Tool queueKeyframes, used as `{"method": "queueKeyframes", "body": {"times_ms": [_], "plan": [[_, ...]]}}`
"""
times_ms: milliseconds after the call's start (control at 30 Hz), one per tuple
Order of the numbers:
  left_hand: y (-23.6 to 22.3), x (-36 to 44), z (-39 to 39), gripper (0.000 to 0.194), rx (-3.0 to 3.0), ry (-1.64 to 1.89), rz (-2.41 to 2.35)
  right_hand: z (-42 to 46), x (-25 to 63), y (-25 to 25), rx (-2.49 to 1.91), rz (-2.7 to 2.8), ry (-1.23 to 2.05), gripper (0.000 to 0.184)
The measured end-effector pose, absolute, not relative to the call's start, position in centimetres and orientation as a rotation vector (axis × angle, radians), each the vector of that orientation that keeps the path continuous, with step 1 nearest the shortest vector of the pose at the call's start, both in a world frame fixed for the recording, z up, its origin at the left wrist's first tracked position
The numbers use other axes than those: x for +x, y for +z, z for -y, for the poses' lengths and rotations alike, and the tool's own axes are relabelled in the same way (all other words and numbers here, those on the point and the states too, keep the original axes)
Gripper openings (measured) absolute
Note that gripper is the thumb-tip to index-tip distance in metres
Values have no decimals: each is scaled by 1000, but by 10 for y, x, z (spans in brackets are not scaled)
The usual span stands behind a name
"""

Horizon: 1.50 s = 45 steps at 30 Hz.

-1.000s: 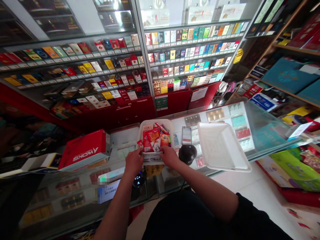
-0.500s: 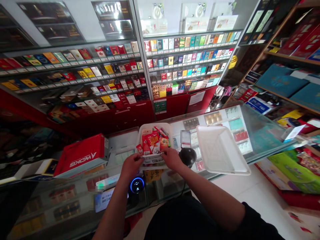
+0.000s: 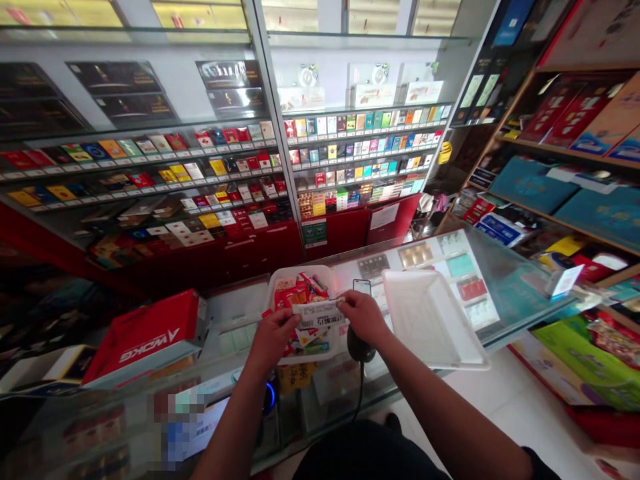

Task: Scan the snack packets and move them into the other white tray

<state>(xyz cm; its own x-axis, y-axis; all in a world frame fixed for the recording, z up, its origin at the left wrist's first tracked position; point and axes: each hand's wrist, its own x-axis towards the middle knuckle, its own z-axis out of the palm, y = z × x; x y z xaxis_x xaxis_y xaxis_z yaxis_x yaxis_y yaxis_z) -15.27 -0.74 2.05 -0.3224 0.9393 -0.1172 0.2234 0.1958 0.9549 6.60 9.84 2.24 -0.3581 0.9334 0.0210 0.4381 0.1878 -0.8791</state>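
Note:
Stretched between my two hands is a white snack packet (image 3: pixel 319 315) with a barcode and bold dark print. My left hand (image 3: pixel 277 335) pinches its left end, and my right hand (image 3: pixel 363 319) pinches the right end. Below it stands a white plastic basket (image 3: pixel 273 280) filled with red and colourful snack packets (image 3: pixel 295 293); the packet and my hands hide part of its contents. A black round scanner (image 3: pixel 359 348) on a cable sits just under my right hand. Behind that hand a phone (image 3: pixel 362 287) stands upright, partly covered.
An empty white tray (image 3: pixel 425 320) lies on the glass counter (image 3: pixel 330 393) to the right. A red shoe-type box (image 3: pixel 150 340) is on the left. Cigarette packs (image 3: pixel 235 137) line the wall shelves ahead. Boxed goods (image 3: pixel 535 187) fill the right-hand shelf.
The packet has been raised slightly and tilted so its barcode side shows more. Both hands moved a little with it, still gripping. The view has tipped upward, showing more upper shelves.

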Motion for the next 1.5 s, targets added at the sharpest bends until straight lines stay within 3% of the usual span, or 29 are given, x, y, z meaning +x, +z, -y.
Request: {"method": "queueKeyframes", "body": {"times_ms": [300,633,867,1033,1500], "plan": [[9,-98,-34,39,866,1282,-1520,-118,128,22,-1313,1850,1167,20],[0,-64,-74,33,1441,1012,-1846,-149,176,5,-1371,1875,1009,23],[-19,-58,-100,17,1710,1053,-1831,-163,188,-13,-1289,1916,820,15],[-30,-55,-109,19,1702,977,-1836,-167,190,-27,-1347,1984,704,17],[-52,-46,-116,16,1653,891,-1844,-169,197,-41,-1478,2018,757,18]]}}
